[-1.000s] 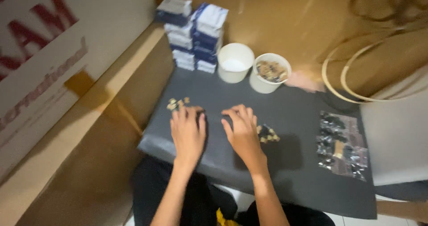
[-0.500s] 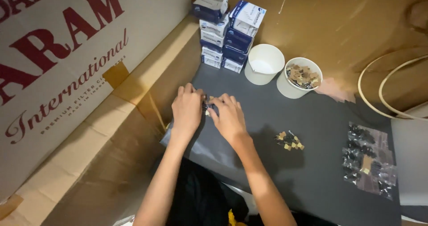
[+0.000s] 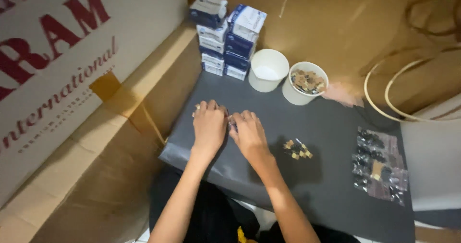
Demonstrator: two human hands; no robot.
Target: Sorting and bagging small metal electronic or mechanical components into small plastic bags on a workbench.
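Observation:
My left hand [image 3: 209,126] and my right hand [image 3: 248,135] rest side by side, palms down, on a dark grey board [image 3: 269,171] across my lap. Their fingertips meet over some tiny parts [image 3: 231,120] near the board's far left; the fingers mostly hide these, so I cannot tell which hand grips them. A small heap of tan and black pieces [image 3: 297,150] lies to the right of my right hand.
Two white cups stand at the board's far edge, one empty [image 3: 268,70], one with small tan pieces [image 3: 305,82]. Stacked blue and white boxes [image 3: 228,36] sit behind. A clear bag of dark parts [image 3: 379,165] lies right. Large cardboard boxes [image 3: 72,80] flank the left.
Both hands moved from the board's middle to its far left and came together over the tiny parts. The camera view shifted left and slightly closer.

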